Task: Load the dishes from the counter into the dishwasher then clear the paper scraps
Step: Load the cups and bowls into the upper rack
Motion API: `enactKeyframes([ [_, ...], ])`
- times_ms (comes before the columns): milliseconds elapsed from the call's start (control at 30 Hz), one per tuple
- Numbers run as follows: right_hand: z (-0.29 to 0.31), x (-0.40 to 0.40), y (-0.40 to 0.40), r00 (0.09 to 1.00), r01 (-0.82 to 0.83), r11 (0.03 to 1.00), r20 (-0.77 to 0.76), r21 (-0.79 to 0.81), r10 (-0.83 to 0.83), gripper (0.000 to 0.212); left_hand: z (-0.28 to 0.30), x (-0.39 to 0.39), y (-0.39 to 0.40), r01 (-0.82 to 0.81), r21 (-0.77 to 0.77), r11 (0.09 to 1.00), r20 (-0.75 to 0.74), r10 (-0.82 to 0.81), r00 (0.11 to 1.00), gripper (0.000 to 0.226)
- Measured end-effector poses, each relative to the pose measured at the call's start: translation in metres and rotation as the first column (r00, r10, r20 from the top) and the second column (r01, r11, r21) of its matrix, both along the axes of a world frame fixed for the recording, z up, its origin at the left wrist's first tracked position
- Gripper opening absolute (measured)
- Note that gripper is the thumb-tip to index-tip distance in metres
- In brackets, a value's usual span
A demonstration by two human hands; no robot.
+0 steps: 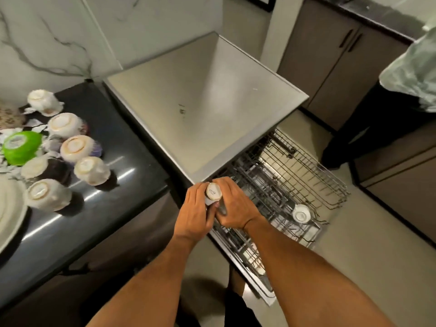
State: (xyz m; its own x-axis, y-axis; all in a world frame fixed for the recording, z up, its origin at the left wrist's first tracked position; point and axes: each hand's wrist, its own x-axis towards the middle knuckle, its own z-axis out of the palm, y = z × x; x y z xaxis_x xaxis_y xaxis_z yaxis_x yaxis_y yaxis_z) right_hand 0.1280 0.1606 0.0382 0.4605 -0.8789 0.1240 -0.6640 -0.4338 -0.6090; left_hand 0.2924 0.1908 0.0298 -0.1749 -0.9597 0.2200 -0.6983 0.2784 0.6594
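Note:
Both my hands hold one upturned white cup (213,193) over the near corner of the pulled-out upper dishwasher rack (306,171). My left hand (194,214) wraps its left side and my right hand (236,208) its right side. One white cup (301,213) sits upside down in the rack at the front right. On the dark counter (122,147) to the left stand several upturned white cups (76,147), a green bowl (20,147) and a white plate (9,208). White paper scraps (35,123) lie among them.
The steel dishwasher top (203,100) fills the middle. The lower rack and open door (247,256) lie below my right arm. Another person in a pale shirt and dark trousers (377,128) stands at the right by brown cabinets (330,55).

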Motion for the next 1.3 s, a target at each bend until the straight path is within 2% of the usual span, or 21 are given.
enactKeyframes([
  [233,-0.033,-0.096,-0.007,0.988,0.14,0.988,-0.078,0.06,-0.135,0.077,-0.03,-0.095,-0.026,0.117,0.093,0.989,0.014,-0.118,0.993,0.053],
  [367,-0.06,-0.143,-0.013,0.97,0.227,0.968,-0.117,0.108,-0.214,0.078,-0.051,-0.146,-0.042,0.176,0.202,0.963,0.047,-0.189,0.981,0.059],
  [533,-0.093,-0.189,-0.016,0.934,0.341,0.929,-0.162,0.143,-0.318,0.082,-0.079,-0.204,-0.06,0.212,0.339,0.916,0.031,-0.236,0.971,0.061],
  [733,-0.132,-0.231,-0.015,0.862,0.483,0.848,-0.286,0.218,-0.418,0.089,-0.119,-0.26,-0.081,0.199,0.533,0.822,0.02,-0.247,0.969,0.068],
  [933,-0.166,-0.26,-0.03,0.819,0.565,0.772,-0.312,0.292,-0.482,0.082,-0.154,-0.296,-0.094,0.237,0.578,0.781,0.016,-0.301,0.953,0.068],
  [1133,-0.192,-0.266,-0.049,0.819,0.563,0.759,-0.341,0.326,-0.462,0.086,-0.176,-0.308,-0.106,0.176,0.614,0.769,0.008,-0.229,0.973,0.066],
  [1300,-0.212,-0.265,-0.062,0.826,0.556,0.736,-0.351,0.385,-0.44,0.08,-0.198,-0.311,-0.116,0.148,0.645,0.75,0.024,-0.214,0.977,0.066],
])
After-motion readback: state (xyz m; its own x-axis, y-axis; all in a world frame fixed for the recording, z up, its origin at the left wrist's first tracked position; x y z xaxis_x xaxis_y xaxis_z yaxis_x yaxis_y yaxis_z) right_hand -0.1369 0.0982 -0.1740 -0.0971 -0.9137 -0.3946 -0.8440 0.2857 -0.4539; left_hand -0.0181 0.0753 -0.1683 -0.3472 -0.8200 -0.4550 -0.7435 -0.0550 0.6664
